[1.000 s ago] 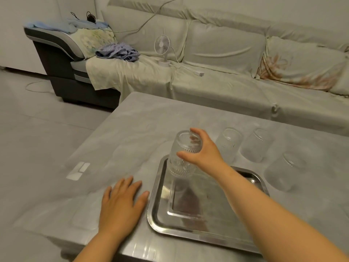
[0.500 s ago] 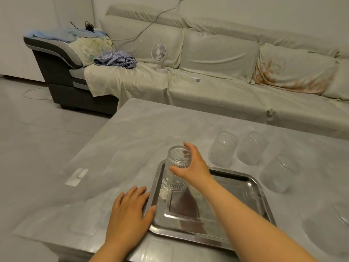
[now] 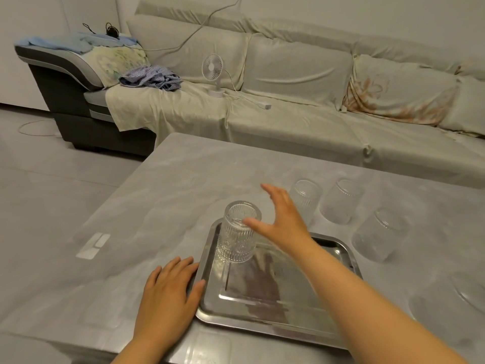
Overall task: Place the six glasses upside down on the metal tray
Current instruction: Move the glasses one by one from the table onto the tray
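The left hand (image 3: 168, 292) lies flat on the table (image 3: 162, 195), fingers spread, its fingertips touching the left rim of the metal tray (image 3: 262, 315). The tray holds one ribbed glass (image 3: 238, 232), upside down in its far left corner. The right hand (image 3: 282, 219) is spread wide just beside that glass, gripping nothing. Three more glasses (image 3: 341, 200) stand on the table beyond the tray's right end, and part of a fifth glass (image 3: 456, 298) shows at the right edge. No writing is readable.
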`<act>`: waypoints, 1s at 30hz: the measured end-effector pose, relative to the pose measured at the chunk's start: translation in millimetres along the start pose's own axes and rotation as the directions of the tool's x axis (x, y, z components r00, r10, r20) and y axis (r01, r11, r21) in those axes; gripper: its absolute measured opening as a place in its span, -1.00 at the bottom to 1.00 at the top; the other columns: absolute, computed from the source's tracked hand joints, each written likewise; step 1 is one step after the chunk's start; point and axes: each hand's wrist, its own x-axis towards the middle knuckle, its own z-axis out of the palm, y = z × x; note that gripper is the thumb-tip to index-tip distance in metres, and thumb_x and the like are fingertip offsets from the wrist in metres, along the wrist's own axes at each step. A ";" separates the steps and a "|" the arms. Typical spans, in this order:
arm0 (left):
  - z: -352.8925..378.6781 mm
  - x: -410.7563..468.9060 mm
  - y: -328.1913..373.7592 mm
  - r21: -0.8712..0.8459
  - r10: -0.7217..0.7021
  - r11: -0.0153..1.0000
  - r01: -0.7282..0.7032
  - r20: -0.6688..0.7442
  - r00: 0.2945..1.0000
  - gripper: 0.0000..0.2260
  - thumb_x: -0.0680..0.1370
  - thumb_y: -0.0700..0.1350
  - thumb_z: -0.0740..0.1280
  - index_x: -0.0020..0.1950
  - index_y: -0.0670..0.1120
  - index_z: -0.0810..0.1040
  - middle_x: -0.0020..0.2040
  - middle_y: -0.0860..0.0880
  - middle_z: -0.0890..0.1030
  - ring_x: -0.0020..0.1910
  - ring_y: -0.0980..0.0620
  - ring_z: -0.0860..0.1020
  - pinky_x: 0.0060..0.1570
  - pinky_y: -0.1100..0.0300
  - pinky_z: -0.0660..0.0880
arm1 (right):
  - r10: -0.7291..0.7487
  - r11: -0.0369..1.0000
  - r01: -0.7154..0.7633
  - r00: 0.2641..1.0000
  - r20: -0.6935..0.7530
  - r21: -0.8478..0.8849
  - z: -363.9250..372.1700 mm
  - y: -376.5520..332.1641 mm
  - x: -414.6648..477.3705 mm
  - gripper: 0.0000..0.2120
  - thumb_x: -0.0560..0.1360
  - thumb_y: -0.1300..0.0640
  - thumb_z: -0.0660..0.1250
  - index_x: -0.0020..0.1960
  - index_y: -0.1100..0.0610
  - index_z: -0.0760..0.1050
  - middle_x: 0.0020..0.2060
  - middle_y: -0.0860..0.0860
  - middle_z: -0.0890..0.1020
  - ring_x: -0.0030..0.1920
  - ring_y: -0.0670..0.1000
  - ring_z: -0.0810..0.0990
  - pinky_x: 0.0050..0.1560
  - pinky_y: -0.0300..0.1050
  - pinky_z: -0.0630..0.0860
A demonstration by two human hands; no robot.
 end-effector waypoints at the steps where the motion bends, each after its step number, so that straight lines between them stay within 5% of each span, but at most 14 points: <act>1: 0.1 -0.2 -0.1 -0.005 -0.002 1.000 0.002 -0.005 1.000 -0.65 0.54 0.06 0.09 0.32 0.10 0.32 0.41 0.10 0.33 0.44 0.13 0.15 0.44 0.13 -0.05 | -0.024 0.998 0.019 0.996 -0.084 -0.057 -8.8 3.6 3.6 -0.31 0.32 -0.07 0.41 0.34 0.07 0.22 0.33 0.08 0.34 0.31 0.07 0.30 0.29 0.00 0.28; 4: 0.4 -0.2 -0.3 -0.015 -0.009 1.000 0.009 -0.013 1.000 -0.67 0.54 0.04 0.08 0.30 0.09 0.35 0.39 0.10 0.36 0.43 0.13 0.17 0.43 0.13 -0.03 | 0.053 0.982 -0.097 0.966 -0.252 -0.163 -34.6 24.7 19.6 -0.42 0.37 0.05 0.39 0.31 0.16 0.27 0.30 0.16 0.37 0.30 0.17 0.29 0.28 0.03 0.27; 9: 1.5 0.3 -0.4 0.004 -0.015 1.000 0.015 -0.011 1.000 -0.68 0.54 0.02 0.11 0.28 0.07 0.38 0.39 0.10 0.37 0.43 0.12 0.18 0.43 0.12 -0.02 | 0.392 0.894 -0.417 0.905 -0.164 -0.163 -60.5 68.4 41.8 -0.31 0.38 -0.01 0.37 0.38 0.12 0.13 0.40 0.15 0.22 0.38 0.20 0.16 0.34 0.08 0.20; 13: 1.5 1.4 0.5 0.016 -0.023 1.000 0.023 -0.013 1.000 -0.68 0.54 0.04 0.10 0.26 0.06 0.40 0.38 0.08 0.39 0.42 0.11 0.21 0.43 0.11 0.00 | 0.411 0.904 -0.414 0.910 -0.049 -0.106 -52.8 79.6 51.7 -0.26 0.36 -0.05 0.38 0.40 0.08 0.08 0.41 0.12 0.22 0.38 0.19 0.21 0.32 0.09 0.24; 22: -0.9 -0.2 2.7 0.029 -0.019 0.999 0.019 -0.002 1.000 -0.45 0.39 0.21 -0.09 0.30 0.08 0.34 0.33 0.07 0.44 0.39 0.07 0.27 0.41 0.07 0.07 | 0.419 0.907 -0.421 0.906 -0.051 -0.029 -41.7 84.1 65.0 -0.28 0.35 0.04 0.41 0.38 0.08 0.10 0.38 0.14 0.22 0.26 0.16 0.37 0.14 -0.03 0.36; 30: -2.1 -0.1 3.7 0.027 -0.014 1.000 0.013 0.001 1.000 -0.44 0.40 0.20 -0.10 0.29 0.06 0.37 0.33 0.05 0.45 0.39 0.05 0.28 0.40 0.06 0.09 | 0.426 0.893 -0.374 0.882 -0.202 0.251 -62.3 61.4 58.8 -0.34 0.33 0.09 0.43 0.33 0.10 0.19 0.34 0.15 0.31 0.27 0.11 0.37 0.14 -0.08 0.35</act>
